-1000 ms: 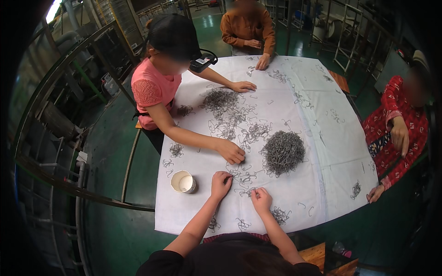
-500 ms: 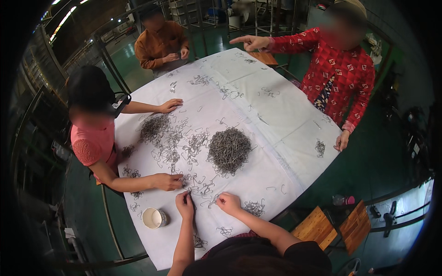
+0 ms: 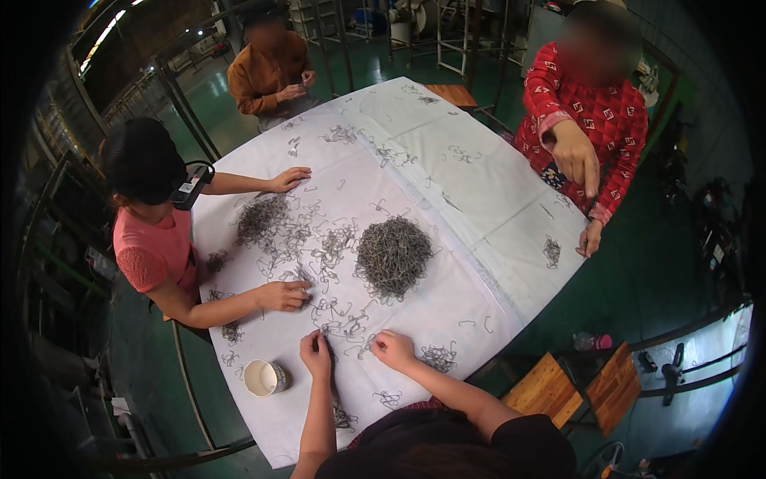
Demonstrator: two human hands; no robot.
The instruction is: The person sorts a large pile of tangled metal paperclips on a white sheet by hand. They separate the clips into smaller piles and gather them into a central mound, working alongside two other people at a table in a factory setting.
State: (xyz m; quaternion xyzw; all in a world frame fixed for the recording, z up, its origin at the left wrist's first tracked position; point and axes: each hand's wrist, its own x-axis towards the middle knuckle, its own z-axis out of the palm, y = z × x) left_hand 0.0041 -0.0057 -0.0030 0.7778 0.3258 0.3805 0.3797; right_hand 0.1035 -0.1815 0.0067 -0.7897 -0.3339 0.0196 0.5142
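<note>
My left hand [image 3: 316,356] is over the near part of the white-covered table [image 3: 415,359], fingers curled and pressed together. Whatever they may hold is too small to make out. To its right, my right hand [image 3: 392,349] pinches a thin wire hook [image 3: 369,343] at its fingertips. Loose bent wire hooks [image 3: 343,319] lie scattered just beyond both hands. A dense round heap of grey hooks [image 3: 393,258] sits farther off, near the table's middle. Small clusters of hooks [image 3: 438,357] rest beside my right wrist and near the front edge.
A white paper cup [image 3: 265,378] stands left of my left forearm. A co-worker in pink [image 3: 148,247] reaches over hooks at the left. Another in brown [image 3: 271,76] stands at the far side, and one in red patterned clothes [image 3: 614,120] at the right. Wooden stools [image 3: 546,391] are at lower right.
The red-sleeved person's pointing arm has swung back and now hangs downward over the right table edge. The pink-shirted person's near hand has drawn away from mine. My hands stay nearly in place.
</note>
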